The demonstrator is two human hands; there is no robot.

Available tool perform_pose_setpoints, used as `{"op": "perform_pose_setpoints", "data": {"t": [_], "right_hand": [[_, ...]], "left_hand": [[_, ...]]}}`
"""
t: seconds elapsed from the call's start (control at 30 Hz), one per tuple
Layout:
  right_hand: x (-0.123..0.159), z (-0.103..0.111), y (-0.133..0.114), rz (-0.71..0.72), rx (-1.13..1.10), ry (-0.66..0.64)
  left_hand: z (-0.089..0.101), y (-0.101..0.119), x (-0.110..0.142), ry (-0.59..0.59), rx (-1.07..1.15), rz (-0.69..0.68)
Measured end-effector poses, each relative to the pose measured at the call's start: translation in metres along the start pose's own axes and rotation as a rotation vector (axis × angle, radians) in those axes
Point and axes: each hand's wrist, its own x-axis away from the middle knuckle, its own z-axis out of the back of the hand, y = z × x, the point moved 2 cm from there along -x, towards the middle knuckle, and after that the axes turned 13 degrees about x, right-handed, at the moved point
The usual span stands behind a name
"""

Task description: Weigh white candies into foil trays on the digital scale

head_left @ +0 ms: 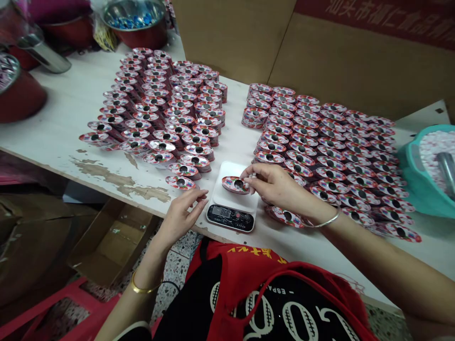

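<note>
A white kitchen scale [232,201] with a black front panel and a lit display stands near the table's front edge. One red-and-pink oval carton [235,184] with a round hole in its top sits on the scale's plate. At that carton's right end, my right hand [268,182] is closed in a pinch on a few small white pieces [251,175]. Left of the scale, my left hand [185,208] rests by the table edge, holding nothing, its fingers stretched and slightly apart. The last carton of the left group [180,183] is just beyond it.
Rows of similar cartons [330,137] stand right of the scale. A turquoise tub [412,166] of pale small pieces, with a metal scoop [446,173], is at far right. Red bowls [138,33] and a metal cylinder [50,54] stand at back left. Cardboard [234,38] walls the back.
</note>
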Motion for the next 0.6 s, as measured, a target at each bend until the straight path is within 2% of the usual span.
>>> {"op": "perform_pose_setpoints", "data": {"t": [0.17, 0.3, 0.4, 0.53, 0.6], "right_hand": [[-0.003, -0.009, -0.004, 0.127, 0.199, 0.005], [-0.001, -0.009, -0.007, 0.153, 0.22, 0.035], [0.0, -0.004, -0.005, 0.102, 0.059, 0.074], [0.001, 0.002, 0.005, -0.078, -0.338, 0.015], [0.0, 0.002, 0.009, -0.109, -0.372, 0.015]], "left_hand": [[-0.003, -0.004, 0.002, -0.011, 0.009, -0.002], [-0.003, -0.005, 0.002, -0.01, 0.007, 0.003], [-0.002, -0.004, 0.001, -0.014, 0.001, 0.012], [-0.003, -0.002, 0.0, -0.006, 0.004, 0.012], [-0.003, -0.001, -0.001, -0.006, 0.009, 0.013]]}}
